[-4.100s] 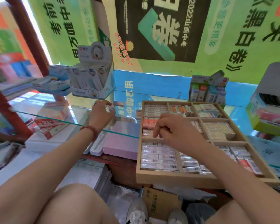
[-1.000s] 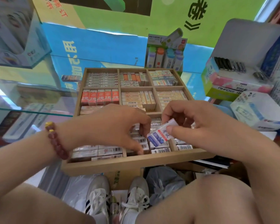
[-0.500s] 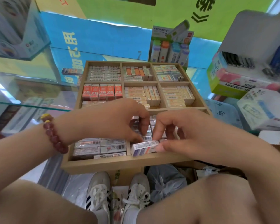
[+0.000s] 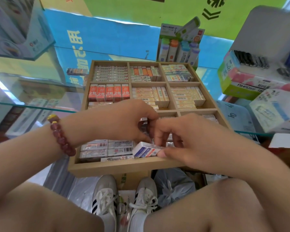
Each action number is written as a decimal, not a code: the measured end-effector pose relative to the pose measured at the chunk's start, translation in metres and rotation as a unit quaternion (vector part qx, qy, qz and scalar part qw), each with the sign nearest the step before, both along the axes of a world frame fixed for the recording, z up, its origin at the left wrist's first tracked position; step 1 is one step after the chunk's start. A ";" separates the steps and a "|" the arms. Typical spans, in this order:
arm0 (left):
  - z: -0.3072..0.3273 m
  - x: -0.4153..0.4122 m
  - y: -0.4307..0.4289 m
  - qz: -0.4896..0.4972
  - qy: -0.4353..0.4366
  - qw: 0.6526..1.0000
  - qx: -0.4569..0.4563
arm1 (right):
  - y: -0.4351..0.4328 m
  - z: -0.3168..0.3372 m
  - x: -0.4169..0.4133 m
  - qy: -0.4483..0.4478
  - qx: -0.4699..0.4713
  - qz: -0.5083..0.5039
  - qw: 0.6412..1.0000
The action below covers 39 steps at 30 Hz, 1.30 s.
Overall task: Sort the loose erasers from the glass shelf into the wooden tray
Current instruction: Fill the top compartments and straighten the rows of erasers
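Observation:
The wooden tray (image 4: 117,166) lies in front of me on the glass shelf (image 4: 32,84), its compartments packed with rows of wrapped erasers. My right hand (image 4: 191,139) pinches a white, blue and red eraser (image 4: 145,150) low over the tray's front middle compartment, against the front rim. My left hand (image 4: 117,121) hovers over the same compartment with its fingers curled down among the erasers there; what they touch is hidden. One loose eraser (image 4: 77,71) lies on the glass to the left of the tray's far corner.
A display box of coloured tubes (image 4: 179,46) stands behind the tray. A green and pink box (image 4: 238,87) and a white box (image 4: 274,109) crowd the right side. A large carton (image 4: 15,27) sits far left. My knees and white shoes (image 4: 124,198) are below.
My right hand brought the eraser down from above the tray to the front middle compartment and now lays it near the front rim. My left hand stayed over that compartment.

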<state>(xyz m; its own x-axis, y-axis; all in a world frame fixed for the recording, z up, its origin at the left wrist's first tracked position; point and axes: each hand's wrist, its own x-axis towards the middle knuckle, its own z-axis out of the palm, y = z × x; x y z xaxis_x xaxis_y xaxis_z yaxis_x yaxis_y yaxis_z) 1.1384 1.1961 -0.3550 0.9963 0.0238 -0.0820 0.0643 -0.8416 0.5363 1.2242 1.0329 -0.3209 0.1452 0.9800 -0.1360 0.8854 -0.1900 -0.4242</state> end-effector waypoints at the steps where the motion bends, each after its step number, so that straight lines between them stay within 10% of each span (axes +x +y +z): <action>1: 0.000 0.000 0.000 -0.001 0.000 1.000 0.007 | 0.000 -0.001 -0.002 -0.022 -0.001 0.002 1.000; 9: 0.001 -0.001 -0.001 -0.005 0.000 1.000 0.010 | 0.002 0.004 -0.010 -0.162 -0.034 0.045 0.985; 28: 0.007 -0.023 0.011 -0.076 0.039 0.979 -0.187 | 0.007 0.006 -0.012 -0.181 -0.060 0.057 0.980; 39: 0.012 -0.020 0.009 -0.087 0.059 0.982 -0.156 | 0.010 -0.004 0.003 0.050 -0.042 0.072 0.995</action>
<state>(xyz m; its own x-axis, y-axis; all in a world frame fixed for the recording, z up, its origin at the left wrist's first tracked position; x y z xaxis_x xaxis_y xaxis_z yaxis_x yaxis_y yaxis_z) 1.1180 1.2053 -0.3429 0.9661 -0.1910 -0.1737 0.0113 -0.6409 0.7675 1.2270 1.0425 -0.3247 -0.0153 0.9741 -0.2256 0.8600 -0.1023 -0.4999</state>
